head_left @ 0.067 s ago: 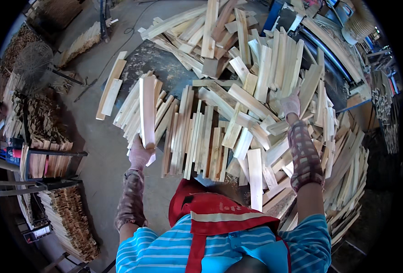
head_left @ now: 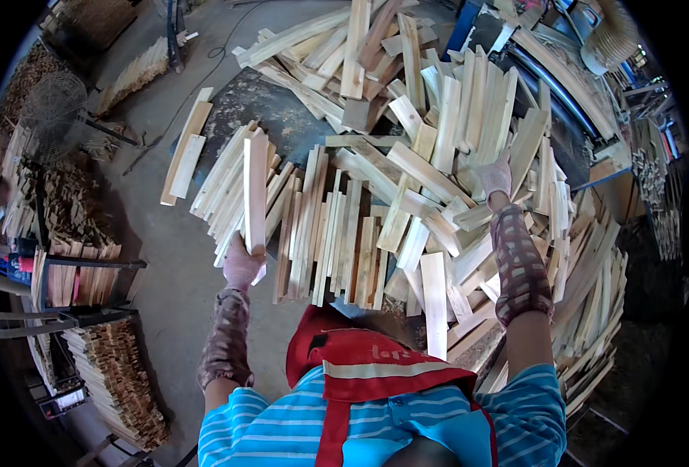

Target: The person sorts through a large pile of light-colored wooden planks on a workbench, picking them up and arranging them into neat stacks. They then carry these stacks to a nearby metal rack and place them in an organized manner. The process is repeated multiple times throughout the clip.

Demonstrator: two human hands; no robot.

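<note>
Board point(head_left: 256, 183) at ten o'clock has moved slightly toward three, gripped by the left hand point(head_left: 242, 265).
Right hand point(head_left: 495, 177) is over the pile point(head_left: 448, 124) at two o'clock; its grip I cannot tell.

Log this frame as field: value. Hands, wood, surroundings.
left hand: gripping a board by its near end
right hand: at the heap; grip unclear
heap: loose boards at mixed angles
row: boards side by side, left of the heap
table: dark top, partly covered by wood
apron: red
far left: fan
lower left: stack of wood
</note>
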